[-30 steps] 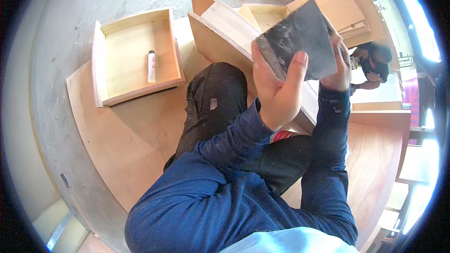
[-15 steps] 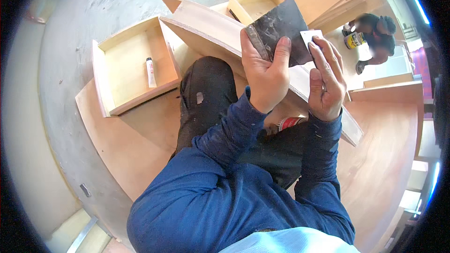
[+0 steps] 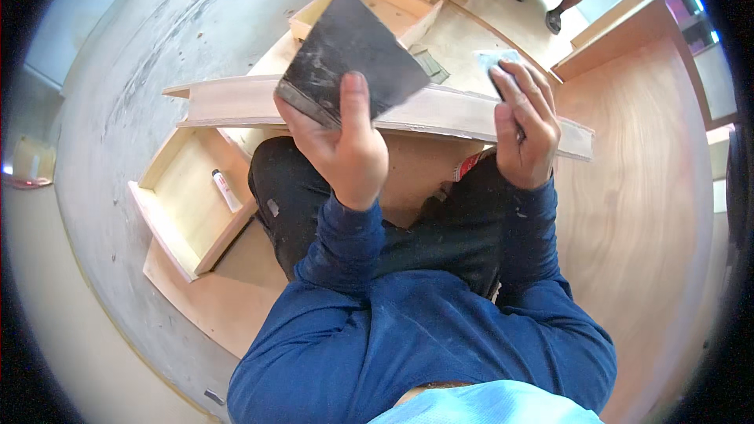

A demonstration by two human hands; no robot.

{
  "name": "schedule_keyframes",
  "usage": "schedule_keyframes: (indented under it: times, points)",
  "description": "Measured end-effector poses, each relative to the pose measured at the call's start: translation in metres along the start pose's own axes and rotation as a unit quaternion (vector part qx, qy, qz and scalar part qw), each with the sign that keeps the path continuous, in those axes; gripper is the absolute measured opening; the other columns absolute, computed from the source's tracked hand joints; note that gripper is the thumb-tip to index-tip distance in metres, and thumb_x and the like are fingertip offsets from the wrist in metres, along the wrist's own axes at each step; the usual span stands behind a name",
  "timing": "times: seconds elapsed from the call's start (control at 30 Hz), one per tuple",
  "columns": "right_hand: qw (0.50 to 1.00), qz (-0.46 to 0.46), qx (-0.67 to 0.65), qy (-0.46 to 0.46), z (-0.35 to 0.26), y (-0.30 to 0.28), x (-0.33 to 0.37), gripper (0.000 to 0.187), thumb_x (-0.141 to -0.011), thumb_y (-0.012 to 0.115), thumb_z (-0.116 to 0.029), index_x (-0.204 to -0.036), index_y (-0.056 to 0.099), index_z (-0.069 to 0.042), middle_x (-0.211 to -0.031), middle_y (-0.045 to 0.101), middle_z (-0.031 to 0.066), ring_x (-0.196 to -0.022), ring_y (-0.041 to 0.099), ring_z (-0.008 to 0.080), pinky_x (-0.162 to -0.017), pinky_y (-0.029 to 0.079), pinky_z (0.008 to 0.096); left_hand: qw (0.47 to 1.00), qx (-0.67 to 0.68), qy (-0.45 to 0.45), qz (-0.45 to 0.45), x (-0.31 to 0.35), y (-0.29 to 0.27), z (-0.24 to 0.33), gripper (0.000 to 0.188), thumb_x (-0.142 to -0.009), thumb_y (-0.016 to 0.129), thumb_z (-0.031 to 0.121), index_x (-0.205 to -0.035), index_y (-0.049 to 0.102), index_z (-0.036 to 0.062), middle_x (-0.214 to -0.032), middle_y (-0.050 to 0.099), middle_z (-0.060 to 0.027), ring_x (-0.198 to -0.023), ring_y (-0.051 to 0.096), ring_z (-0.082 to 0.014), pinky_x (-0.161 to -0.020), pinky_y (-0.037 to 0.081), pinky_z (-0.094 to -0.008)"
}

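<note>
Above the long pale wooden panel (image 3: 463,114), the left hand (image 3: 345,149) clamps the flat square dark-grey board (image 3: 357,47) at its edge; the right hand (image 3: 528,122) grasps the thin pale-bladed tool (image 3: 493,57). A slackening thumb could drop the board.

Left thumb (image 3: 355,100) straight, right fingers (image 3: 524,94) bent, forearms (image 3: 529,224) apart

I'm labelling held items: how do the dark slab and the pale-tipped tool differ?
The dark slab is in the left hand, the pale-tipped tool in the right hand. The slab shows a broad, blackish face; the tool is mostly hidden by its hand. Both are hand-held.
</note>
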State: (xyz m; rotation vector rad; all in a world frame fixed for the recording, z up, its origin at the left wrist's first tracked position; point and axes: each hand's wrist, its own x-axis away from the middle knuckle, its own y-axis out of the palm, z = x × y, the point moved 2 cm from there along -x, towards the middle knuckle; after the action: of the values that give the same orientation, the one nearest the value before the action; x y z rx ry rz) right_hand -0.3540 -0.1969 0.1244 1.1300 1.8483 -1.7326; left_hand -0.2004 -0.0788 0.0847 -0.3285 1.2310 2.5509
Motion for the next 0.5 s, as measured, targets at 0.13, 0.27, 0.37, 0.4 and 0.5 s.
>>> schedule_keyframes:
  times: [0.13,0.27,0.37,0.4,0.5]
  points:
    - [1.0,0.013,-0.009,-0.027,-0.02,-0.007,0.024,0.03,-0.084,0.06,-0.008,-0.111,0.07,0.001,-0.118,0.064,0.0227,-0.114,0.058,0.0399,-0.101,0.043,0.0447,0.971,-0.239,0.007,0.024,-0.002,-0.002,-0.007,0.048,-0.09,0.065,0.009,-0.131,0.046,-0.0063,-0.127,0.055,-0.0164,-0.11,0.058,-0.0264,-0.092,0.048,-0.0351]
    - [0.999,-0.009,0.013,-0.041,-0.03,-0.001,0.031,0.031,-0.078,0.068,-0.007,-0.109,0.073,-0.006,-0.116,0.067,0.0141,-0.113,0.059,0.0385,-0.097,0.046,0.0454,0.984,-0.173,-0.034,0.014,0.006,0.003,-0.01,0.052,-0.091,0.064,0.007,-0.135,0.04,-0.0058,-0.129,0.053,-0.0173,-0.114,0.055,-0.0267,-0.095,0.047,-0.0358]
    - [0.999,-0.012,0.022,-0.034,-0.033,0.004,0.03,0.033,-0.076,0.07,-0.007,-0.108,0.074,-0.009,-0.115,0.069,0.0095,-0.113,0.059,0.0372,-0.096,0.046,0.0449,0.986,-0.155,0.046,-0.032,0.01,0.003,-0.017,0.035,-0.09,0.067,0.004,-0.116,0.044,-0.0032,-0.107,0.058,-0.011,-0.094,0.057,-0.0148,-0.083,0.049,-0.0269]
    - [0.999,-0.01,0.021,-0.023,-0.033,0.007,0.031,0.034,-0.075,0.071,-0.007,-0.109,0.074,-0.01,-0.114,0.07,0.0081,-0.113,0.059,0.0362,-0.095,0.046,0.0449,0.986,-0.154,0.045,-0.037,0.01,0.003,-0.017,0.035,-0.09,0.067,0.004,-0.116,0.044,-0.0032,-0.107,0.058,-0.011,-0.094,0.057,-0.0148,-0.083,0.049,-0.0269]
    - [1.0,-0.014,0.025,0.001,-0.037,0.01,0.031,0.036,-0.075,0.071,-0.007,-0.11,0.073,-0.012,-0.113,0.07,0.0065,-0.114,0.059,0.0348,-0.094,0.045,0.0453,0.98,-0.169,0.062,-0.085,0.009,0.001,-0.015,0.036,-0.088,0.069,0.004,-0.114,0.044,-0.0027,-0.102,0.058,-0.0097,-0.091,0.057,-0.0136,-0.081,0.049,-0.0256]
